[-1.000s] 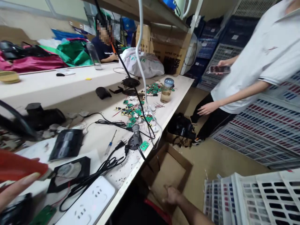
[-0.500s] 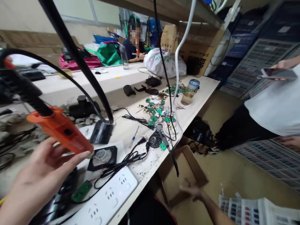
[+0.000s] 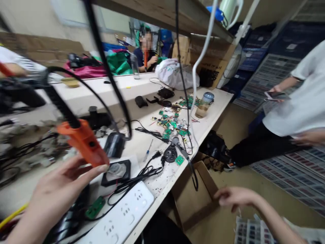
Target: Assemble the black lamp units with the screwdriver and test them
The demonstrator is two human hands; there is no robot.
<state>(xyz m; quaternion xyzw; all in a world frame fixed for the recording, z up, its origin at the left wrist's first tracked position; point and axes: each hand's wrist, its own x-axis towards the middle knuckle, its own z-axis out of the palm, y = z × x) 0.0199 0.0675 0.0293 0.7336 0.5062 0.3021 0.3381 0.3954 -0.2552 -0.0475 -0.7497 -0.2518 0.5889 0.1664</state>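
Observation:
My left hand [image 3: 61, 183] grips the lower end of an orange corded hand tool [image 3: 85, 144], thumb along one side and fingers behind. The tool has a dark button, and a ribbed black cable sleeve leaves its top; its exact kind is unclear. Just beyond my fingertips lies a square black frame with a pale round part [image 3: 116, 172]. A green circuit board [image 3: 95, 207] is below it. My right hand [image 3: 236, 196] hangs off the bench, fingers loosely apart and holding nothing, beside the cardboard box [image 3: 203, 179] on the floor.
A white power strip [image 3: 122, 217] lies along the bench edge by tangled black cables. Farther back are loose circuit boards [image 3: 172, 125], a screwdriver [image 3: 148, 150] and a jar [image 3: 204, 105]. Cords hang from the shelf. One person stands at right; another sits behind the bench.
The view has shifted slightly. My left hand still holds the orange tool, now farther right in view. My right hand has moved right and up. The standing person has shifted.

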